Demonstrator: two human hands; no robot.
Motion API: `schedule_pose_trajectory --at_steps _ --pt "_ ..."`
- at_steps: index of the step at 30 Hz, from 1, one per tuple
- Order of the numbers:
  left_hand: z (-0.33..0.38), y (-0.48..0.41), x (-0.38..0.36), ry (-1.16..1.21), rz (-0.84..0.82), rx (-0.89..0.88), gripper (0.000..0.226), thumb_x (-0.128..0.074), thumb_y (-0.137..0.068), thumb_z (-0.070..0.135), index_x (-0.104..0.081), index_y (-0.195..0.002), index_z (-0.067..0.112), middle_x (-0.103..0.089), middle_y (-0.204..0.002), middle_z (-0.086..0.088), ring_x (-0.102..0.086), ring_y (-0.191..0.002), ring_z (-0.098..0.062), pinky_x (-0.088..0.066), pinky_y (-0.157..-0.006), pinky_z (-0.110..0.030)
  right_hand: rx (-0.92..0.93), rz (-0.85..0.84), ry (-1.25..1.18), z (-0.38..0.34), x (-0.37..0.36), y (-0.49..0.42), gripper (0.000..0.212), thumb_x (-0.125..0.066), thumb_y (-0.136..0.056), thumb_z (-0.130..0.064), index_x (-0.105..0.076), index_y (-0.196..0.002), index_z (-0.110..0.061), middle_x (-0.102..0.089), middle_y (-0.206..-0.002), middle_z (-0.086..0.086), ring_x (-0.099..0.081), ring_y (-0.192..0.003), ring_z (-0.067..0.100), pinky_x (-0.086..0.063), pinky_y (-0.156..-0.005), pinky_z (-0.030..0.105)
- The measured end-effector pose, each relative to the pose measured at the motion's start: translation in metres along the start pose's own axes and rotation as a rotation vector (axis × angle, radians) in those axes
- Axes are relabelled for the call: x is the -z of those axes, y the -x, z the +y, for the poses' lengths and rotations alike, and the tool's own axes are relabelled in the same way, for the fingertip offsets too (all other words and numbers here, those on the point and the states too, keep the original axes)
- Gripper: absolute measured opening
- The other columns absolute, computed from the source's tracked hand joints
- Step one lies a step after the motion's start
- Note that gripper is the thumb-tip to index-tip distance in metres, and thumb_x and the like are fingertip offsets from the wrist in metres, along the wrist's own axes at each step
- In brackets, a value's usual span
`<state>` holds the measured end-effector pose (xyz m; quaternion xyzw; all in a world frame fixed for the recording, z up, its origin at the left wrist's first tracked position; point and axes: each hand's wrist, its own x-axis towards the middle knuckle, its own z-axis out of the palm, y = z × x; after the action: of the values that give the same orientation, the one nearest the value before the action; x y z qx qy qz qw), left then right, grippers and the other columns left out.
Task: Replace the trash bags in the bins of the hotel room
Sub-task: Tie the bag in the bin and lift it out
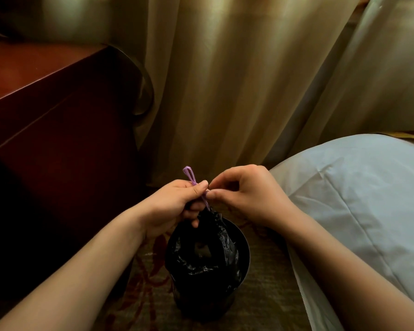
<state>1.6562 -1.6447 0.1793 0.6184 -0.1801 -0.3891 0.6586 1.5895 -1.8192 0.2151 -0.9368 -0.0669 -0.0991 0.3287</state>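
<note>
A black trash bag (pixel 208 254) sits in a round black bin (pixel 244 247) on the patterned carpet between a wooden cabinet and a bed. The bag's gathered neck rises above the bin. My left hand (pixel 175 206) grips that neck together with a purple drawstring (pixel 191 176), whose loop sticks up above my fingers. My right hand (pixel 246 192) pinches the same purple drawstring just right of my left thumb. Both hands meet above the bin's far rim.
A dark red-brown wooden cabinet (pixel 58 120) stands at the left. Beige curtains (pixel 225 80) hang behind the bin. A bed with white bedding (pixel 359 192) fills the right side, close to the bin. Patterned carpet (pixel 268 295) lies around the bin.
</note>
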Motion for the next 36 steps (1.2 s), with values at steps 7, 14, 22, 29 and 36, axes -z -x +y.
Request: schedule_pose_trajectory --at_steps 7,14,22,29,36 --pt "-0.003 0.003 0.005 0.082 0.037 0.015 0.03 -0.056 -0.091 0.028 -0.068 -0.093 0.0 -0.053 -0.067 -0.01 -0.043 -0.052 -0.015 -0.049 -0.057 -0.03 -0.023 0.074 0.0 0.003 -0.006 0.008 0.003 -0.078 -0.082 -0.031 -0.077 -0.082 -0.028 -0.07 -0.071 -0.009 -0.065 -0.069 0.007 -0.054 -0.063 0.029" --pt "0.007 0.006 0.012 -0.256 0.171 -0.036 0.016 -0.074 -0.079 -0.002 -0.077 -0.095 -0.001 -0.074 -0.088 -0.024 -0.068 -0.072 -0.024 -0.058 -0.068 -0.026 -0.138 -0.078 -0.162 0.015 -0.015 0.018 0.006 -0.08 -0.079 -0.025 -0.076 -0.081 -0.028 -0.072 -0.077 -0.01 -0.068 -0.076 0.005 -0.06 -0.072 0.035" --pt "-0.001 0.005 0.0 -1.352 0.203 -0.777 0.01 -0.062 -0.081 0.013 -0.07 -0.08 0.017 -0.067 -0.07 0.006 -0.063 -0.066 -0.013 -0.05 -0.059 -0.03 -0.259 -0.214 -0.402 0.018 -0.021 -0.001 0.02 -0.056 -0.098 -0.014 -0.075 -0.103 -0.017 -0.073 -0.081 -0.011 -0.066 -0.074 -0.003 -0.051 -0.068 0.017" --pt "-0.025 0.004 0.01 -1.225 0.487 -0.996 0.007 -0.069 -0.09 0.012 -0.072 -0.095 0.009 -0.07 -0.087 -0.002 -0.066 -0.076 -0.019 -0.054 -0.067 -0.038 -0.337 -0.207 -0.603 0.021 -0.023 -0.011 0.015 -0.063 -0.094 -0.008 -0.077 -0.1 -0.012 -0.076 -0.087 0.002 -0.068 -0.079 0.005 -0.053 -0.074 0.019" --pt "-0.037 0.003 0.006 -0.757 0.607 -0.758 0.009 -0.082 -0.078 0.012 -0.08 -0.085 0.015 -0.075 -0.082 0.009 -0.071 -0.078 -0.004 -0.057 -0.072 -0.027 -0.326 0.112 -0.591 0.024 -0.026 -0.005 0.008 -0.076 -0.083 -0.007 -0.078 -0.088 -0.014 -0.076 -0.08 0.002 -0.071 -0.071 0.006 -0.052 -0.063 0.015"
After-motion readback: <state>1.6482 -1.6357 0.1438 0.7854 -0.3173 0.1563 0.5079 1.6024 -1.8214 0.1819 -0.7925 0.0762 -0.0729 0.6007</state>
